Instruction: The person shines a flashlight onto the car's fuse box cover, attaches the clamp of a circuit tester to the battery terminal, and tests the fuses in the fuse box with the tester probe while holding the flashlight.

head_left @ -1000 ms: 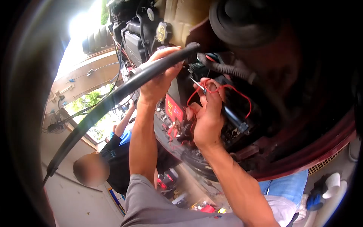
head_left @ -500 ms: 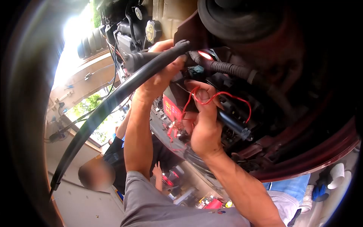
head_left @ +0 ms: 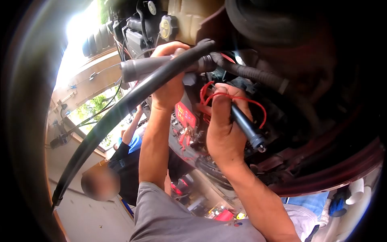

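Note:
My left hand (head_left: 169, 90) is wrapped round a thick grey cylinder (head_left: 139, 68) beneath a long black bar (head_left: 133, 94) that crosses in front of it. Part of its fingers is hidden behind the bar. Below and to the right, my right hand (head_left: 225, 133) is closed on a black pen-like tool (head_left: 246, 126) with a metal end. A thin red wire (head_left: 252, 100) loops over the thumb and round the tool. Between the hands and slightly lower is a red panel (head_left: 185, 115) with yellow characters.
Dark engine parts, a ribbed hose (head_left: 252, 73) and a black cap (head_left: 168, 27) on a tan tank (head_left: 186, 20) surround the hands. A dark red body edge (head_left: 322, 186) curves at the right. Another person (head_left: 125, 173) in dark clothes is at the lower left.
The grey cylinder shows more fully and reaches further left. My right hand has turned, so the black tool points more steeply down, and the pale thin tip seen earlier is mostly hidden.

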`<state>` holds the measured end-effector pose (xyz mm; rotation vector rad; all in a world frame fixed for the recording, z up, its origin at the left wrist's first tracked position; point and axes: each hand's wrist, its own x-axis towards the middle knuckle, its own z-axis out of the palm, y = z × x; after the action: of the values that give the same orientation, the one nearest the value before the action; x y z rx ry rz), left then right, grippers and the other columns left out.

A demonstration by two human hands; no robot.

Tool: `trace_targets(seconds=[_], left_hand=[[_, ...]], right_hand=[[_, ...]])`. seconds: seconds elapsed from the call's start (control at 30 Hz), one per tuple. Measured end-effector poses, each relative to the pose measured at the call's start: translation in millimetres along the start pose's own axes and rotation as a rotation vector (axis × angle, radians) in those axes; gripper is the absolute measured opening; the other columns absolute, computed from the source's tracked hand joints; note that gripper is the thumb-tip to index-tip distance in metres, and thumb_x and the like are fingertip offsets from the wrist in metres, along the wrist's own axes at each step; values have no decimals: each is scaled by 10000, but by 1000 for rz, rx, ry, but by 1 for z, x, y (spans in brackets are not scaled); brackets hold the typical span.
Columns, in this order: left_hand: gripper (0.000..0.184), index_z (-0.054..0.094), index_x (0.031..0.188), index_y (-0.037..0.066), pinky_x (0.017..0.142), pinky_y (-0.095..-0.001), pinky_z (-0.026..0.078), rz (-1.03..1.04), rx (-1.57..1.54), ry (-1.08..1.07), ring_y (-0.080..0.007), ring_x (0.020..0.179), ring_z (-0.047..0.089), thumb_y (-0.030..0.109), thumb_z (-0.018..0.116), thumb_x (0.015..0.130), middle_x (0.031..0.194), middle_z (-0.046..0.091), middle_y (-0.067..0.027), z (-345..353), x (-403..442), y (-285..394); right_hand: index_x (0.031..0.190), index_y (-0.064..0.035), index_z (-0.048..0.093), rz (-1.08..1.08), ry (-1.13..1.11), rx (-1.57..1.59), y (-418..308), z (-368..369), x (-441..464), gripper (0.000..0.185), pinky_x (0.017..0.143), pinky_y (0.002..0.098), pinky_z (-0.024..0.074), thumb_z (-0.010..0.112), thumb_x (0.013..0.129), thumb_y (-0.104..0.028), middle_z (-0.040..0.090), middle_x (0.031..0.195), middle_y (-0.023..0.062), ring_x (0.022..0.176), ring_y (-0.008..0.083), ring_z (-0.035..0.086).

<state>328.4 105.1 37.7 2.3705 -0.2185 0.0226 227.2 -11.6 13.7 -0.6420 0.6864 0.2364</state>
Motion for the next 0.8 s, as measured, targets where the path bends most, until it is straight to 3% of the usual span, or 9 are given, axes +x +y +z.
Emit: trace_targets(seconds=[0.17, 0.27, 0.3, 0.5, 0.6, 0.7, 0.8], left_hand=[[154, 663, 1048, 0, 678, -241, 514, 45, 81, -23, -83, 746, 633, 140, 674, 986, 863, 693, -46, -4, 1, -8], [172, 658, 1047, -4, 694, -251, 522, 11, 63, -17, -89, 776, 637, 155, 678, 983, 886, 686, -47, -5, -2, -5], [175, 657, 1047, -5, 697, -252, 523, 32, 55, -16, -89, 782, 637, 157, 677, 984, 893, 686, -47, -4, 0, -5], [174, 654, 1055, -5, 709, -253, 523, 8, -28, -28, -100, 796, 637, 154, 665, 985, 914, 684, -52, -5, -1, -6], [169, 660, 1045, -5, 722, -265, 523, -30, -103, -40, -117, 804, 642, 150, 664, 976, 923, 686, -66, -5, -4, -4], [162, 672, 1014, -1, 735, -285, 522, 80, 18, -38, -138, 806, 645, 153, 669, 964, 916, 691, -75, -7, 1, -7], [154, 687, 977, 5, 751, -308, 517, 113, 90, -26, -160, 807, 646, 157, 671, 957, 895, 691, -78, -4, 0, -5]], right_hand=[[1087, 6, 654, -98, 36, -293, -15, 4, 3, 239, 683, 267, 464, 643, 1011, -221, 636, 819, 6, 746, 101, 558], [1080, 5, 637, -21, 48, -173, -9, 6, 6, 221, 686, 273, 489, 639, 993, -198, 616, 757, 16, 705, 80, 560], [1083, 5, 642, -95, 41, -274, -12, 6, 6, 215, 692, 281, 494, 632, 993, -190, 632, 766, 33, 715, 96, 579], [1094, 6, 642, 50, -37, -275, -7, 5, 11, 232, 712, 303, 505, 631, 994, -204, 662, 801, 69, 737, 146, 615], [1115, 7, 630, -44, -10, -349, -10, 8, 11, 250, 713, 314, 511, 620, 1003, -216, 668, 811, 81, 737, 155, 629], [1134, 8, 619, -42, -25, -356, -10, 10, 11, 263, 713, 333, 516, 614, 1010, -223, 668, 814, 96, 736, 166, 643], [1123, 31, 651, 20, -23, -248, -11, 11, 13, 258, 691, 288, 491, 668, 993, -191, 644, 778, 42, 714, 90, 566]])
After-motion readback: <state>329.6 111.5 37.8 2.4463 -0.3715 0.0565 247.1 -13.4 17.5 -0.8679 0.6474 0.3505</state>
